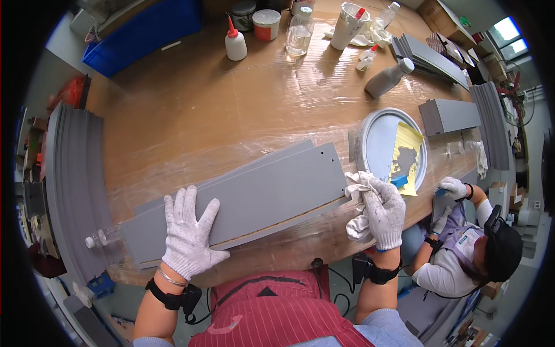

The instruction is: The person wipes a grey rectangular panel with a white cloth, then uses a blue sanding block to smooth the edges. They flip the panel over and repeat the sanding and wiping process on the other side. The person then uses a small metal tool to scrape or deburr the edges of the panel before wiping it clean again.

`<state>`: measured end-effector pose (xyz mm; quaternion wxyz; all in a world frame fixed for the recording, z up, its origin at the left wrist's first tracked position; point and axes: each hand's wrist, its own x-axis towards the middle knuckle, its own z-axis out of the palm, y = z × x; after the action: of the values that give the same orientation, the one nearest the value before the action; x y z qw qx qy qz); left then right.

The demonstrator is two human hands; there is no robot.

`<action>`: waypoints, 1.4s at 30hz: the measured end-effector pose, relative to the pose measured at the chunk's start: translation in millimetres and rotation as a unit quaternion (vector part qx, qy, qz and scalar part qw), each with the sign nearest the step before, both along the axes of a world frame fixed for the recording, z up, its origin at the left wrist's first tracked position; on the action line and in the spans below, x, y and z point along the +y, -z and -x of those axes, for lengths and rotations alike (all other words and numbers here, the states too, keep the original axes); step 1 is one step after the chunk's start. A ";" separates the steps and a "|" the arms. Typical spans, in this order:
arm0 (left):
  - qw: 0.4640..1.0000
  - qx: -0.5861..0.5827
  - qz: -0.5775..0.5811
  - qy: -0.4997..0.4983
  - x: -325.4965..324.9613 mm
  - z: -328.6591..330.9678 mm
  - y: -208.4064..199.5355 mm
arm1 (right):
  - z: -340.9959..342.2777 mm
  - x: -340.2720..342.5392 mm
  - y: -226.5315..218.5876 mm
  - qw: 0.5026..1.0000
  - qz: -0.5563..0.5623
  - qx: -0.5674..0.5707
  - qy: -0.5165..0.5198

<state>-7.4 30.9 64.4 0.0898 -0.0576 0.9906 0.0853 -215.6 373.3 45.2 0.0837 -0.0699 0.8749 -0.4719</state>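
Observation:
A long grey panel (260,191) with small holes at its right end and a brown groove along its near edge lies slanted before me, over another grey panel (225,169). My left hand (189,234), in a white knit glove, rests flat on the panel's left part with fingers spread. Gloved the same way, my right hand (381,214) is closed on a crumpled white cloth (359,227) at the panel's right end. Beyond that hand, a round grey lid (370,124) carries yellow sandpaper-like paper (409,139) smeared with grey paste, and a small blue piece (399,181).
Grey panels (75,191) stand stacked at the left, more (491,124) at the right. A red-tipped white bottle (236,46), a clear bottle (299,34), a cup (347,29) and a grey bottle (388,79) stand far back. A co-worker (462,254) works at the right. A clear bottle (104,236) lies left.

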 end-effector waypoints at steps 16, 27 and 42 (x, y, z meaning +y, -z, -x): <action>0.993 0.117 -0.011 -0.026 12.0 -2.1 26.8 | 46.3 -66.1 5.3 0.947 -0.264 0.131 -0.125; 0.992 0.114 -0.009 -0.047 9.3 -5.6 26.5 | -59.7 28.4 -65.3 0.965 0.078 -0.231 -0.096; 0.941 0.230 -0.005 -0.250 -64.6 -164.5 41.9 | -5.1 -110.0 34.6 0.938 -0.261 0.212 -0.087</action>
<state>157.1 -33.7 22.5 -0.1645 -0.2817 0.9375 0.1208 -210.5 263.4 10.7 -0.0482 -0.2197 0.9553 -0.1917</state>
